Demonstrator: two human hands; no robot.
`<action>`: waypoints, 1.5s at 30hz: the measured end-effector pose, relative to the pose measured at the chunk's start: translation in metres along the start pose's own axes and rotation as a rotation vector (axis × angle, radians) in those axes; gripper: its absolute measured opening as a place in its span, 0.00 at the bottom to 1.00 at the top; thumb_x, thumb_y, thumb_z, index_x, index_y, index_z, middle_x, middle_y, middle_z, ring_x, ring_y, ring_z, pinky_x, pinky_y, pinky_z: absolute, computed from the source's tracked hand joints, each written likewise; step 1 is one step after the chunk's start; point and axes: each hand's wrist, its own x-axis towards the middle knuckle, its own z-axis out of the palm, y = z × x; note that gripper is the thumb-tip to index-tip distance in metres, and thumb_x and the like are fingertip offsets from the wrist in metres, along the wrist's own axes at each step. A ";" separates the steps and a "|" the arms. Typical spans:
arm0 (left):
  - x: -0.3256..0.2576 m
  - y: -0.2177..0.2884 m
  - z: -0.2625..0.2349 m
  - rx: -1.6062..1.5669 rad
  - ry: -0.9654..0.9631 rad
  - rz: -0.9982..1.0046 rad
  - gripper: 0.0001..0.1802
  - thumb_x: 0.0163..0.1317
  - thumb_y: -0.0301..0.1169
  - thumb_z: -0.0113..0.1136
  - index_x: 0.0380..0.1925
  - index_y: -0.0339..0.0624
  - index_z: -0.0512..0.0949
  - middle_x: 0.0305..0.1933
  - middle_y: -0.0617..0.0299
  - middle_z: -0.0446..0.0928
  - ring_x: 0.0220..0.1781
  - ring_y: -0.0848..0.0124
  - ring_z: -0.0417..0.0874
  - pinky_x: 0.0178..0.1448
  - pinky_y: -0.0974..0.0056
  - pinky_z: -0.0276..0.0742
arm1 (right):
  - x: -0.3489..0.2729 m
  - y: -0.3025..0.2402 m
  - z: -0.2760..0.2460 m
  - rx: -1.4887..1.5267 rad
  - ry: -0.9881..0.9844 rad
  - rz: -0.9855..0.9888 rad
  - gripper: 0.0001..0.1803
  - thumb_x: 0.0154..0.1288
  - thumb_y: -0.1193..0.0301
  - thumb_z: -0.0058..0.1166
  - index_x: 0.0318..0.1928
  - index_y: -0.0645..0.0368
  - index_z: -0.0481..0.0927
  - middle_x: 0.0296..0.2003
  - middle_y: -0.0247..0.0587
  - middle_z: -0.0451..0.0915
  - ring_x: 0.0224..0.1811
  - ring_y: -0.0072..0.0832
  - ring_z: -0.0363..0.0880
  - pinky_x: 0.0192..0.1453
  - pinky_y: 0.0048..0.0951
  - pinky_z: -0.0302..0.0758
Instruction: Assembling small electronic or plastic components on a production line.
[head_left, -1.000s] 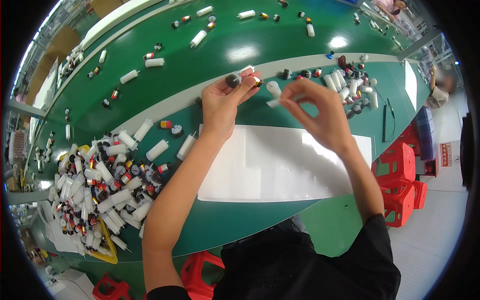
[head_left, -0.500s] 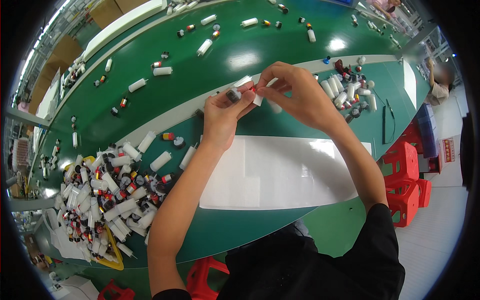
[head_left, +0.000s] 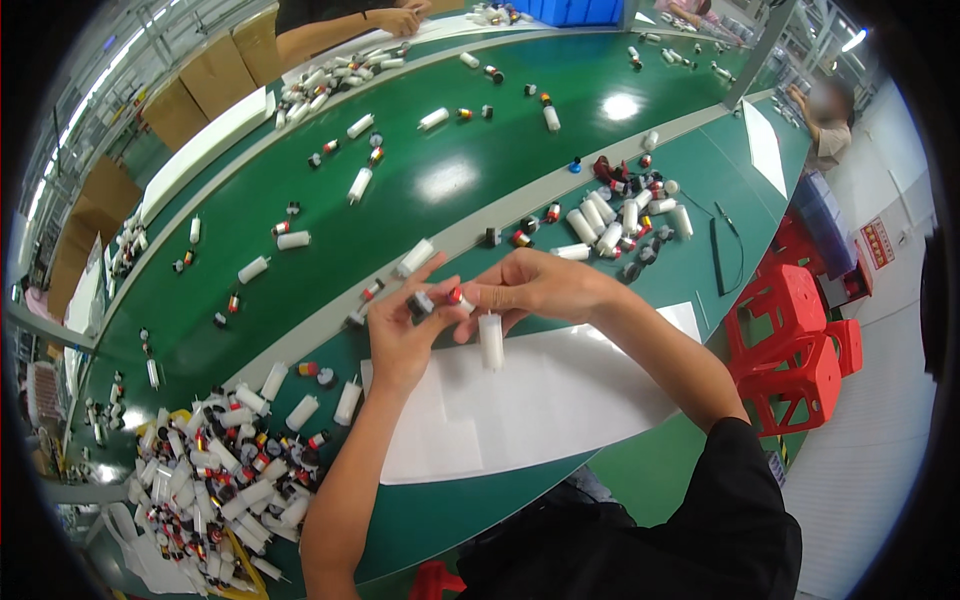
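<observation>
Both of my hands meet above the near edge of the conveyor. Between the fingers of my left hand (head_left: 398,335) is a black-and-clear round cap (head_left: 421,304). The fingertips of my right hand (head_left: 545,287) pinch a small red-and-white cylinder (head_left: 461,299), which the left fingertips also appear to touch. Just beneath the right fingers, over the white sheet (head_left: 550,390), is a white plastic tube (head_left: 491,342); whether the hand grips it I cannot tell. Beyond the left fingers, another white tube (head_left: 414,258) lies on the conveyor's edge.
A large heap of tubes and caps (head_left: 215,480) fills the lower left around a yellow tray (head_left: 245,565). A smaller pile (head_left: 625,215) lies at the right. Scattered parts lie on the green conveyor (head_left: 330,200). Red stools (head_left: 790,350) stand right; a co-worker's hands (head_left: 395,20) show across the belt.
The view has shifted, and my hands now appear lower in it. The white tube now shows clearly beneath my right fingers. The small red-and-white cylinder is still between my hands.
</observation>
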 end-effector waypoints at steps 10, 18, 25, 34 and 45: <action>-0.001 0.031 0.008 0.412 -0.229 0.146 0.25 0.53 0.27 0.75 0.53 0.43 0.82 0.59 0.57 0.80 0.58 0.67 0.79 0.56 0.62 0.75 | -0.031 -0.062 -0.171 -0.686 0.933 -0.327 0.20 0.65 0.58 0.63 0.44 0.63 0.85 0.37 0.42 0.87 0.40 0.28 0.85 0.45 0.31 0.79; -0.020 0.037 0.039 0.815 -0.845 0.282 0.23 0.55 0.47 0.69 0.50 0.52 0.84 0.64 0.68 0.75 0.63 0.65 0.72 0.65 0.59 0.67 | 0.057 -0.024 -0.288 -1.281 1.065 -0.205 0.28 0.65 0.57 0.62 0.59 0.59 0.73 0.39 0.56 0.84 0.44 0.54 0.82 0.50 0.46 0.78; -0.018 0.026 0.047 0.885 -0.613 0.344 0.23 0.56 0.44 0.69 0.51 0.50 0.83 0.63 0.66 0.77 0.65 0.64 0.73 0.67 0.59 0.66 | 0.066 -0.023 -0.262 -1.246 1.118 -0.259 0.16 0.69 0.61 0.57 0.47 0.59 0.74 0.36 0.54 0.83 0.40 0.48 0.83 0.45 0.42 0.78; 0.004 0.022 0.021 -0.125 0.017 -0.178 0.19 0.74 0.40 0.54 0.51 0.35 0.81 0.53 0.56 0.83 0.52 0.72 0.82 0.57 0.65 0.78 | 0.030 -0.048 -0.017 -0.417 0.632 -0.481 0.15 0.74 0.64 0.50 0.55 0.58 0.77 0.30 0.35 0.82 0.29 0.16 0.76 0.34 0.20 0.72; 0.013 0.008 -0.021 -0.487 0.166 -0.205 0.19 0.72 0.37 0.59 0.56 0.36 0.78 0.50 0.59 0.83 0.51 0.74 0.83 0.58 0.69 0.77 | 0.035 0.014 0.050 -0.918 0.590 -0.670 0.09 0.66 0.77 0.60 0.46 0.60 0.78 0.39 0.44 0.84 0.41 0.42 0.84 0.47 0.33 0.78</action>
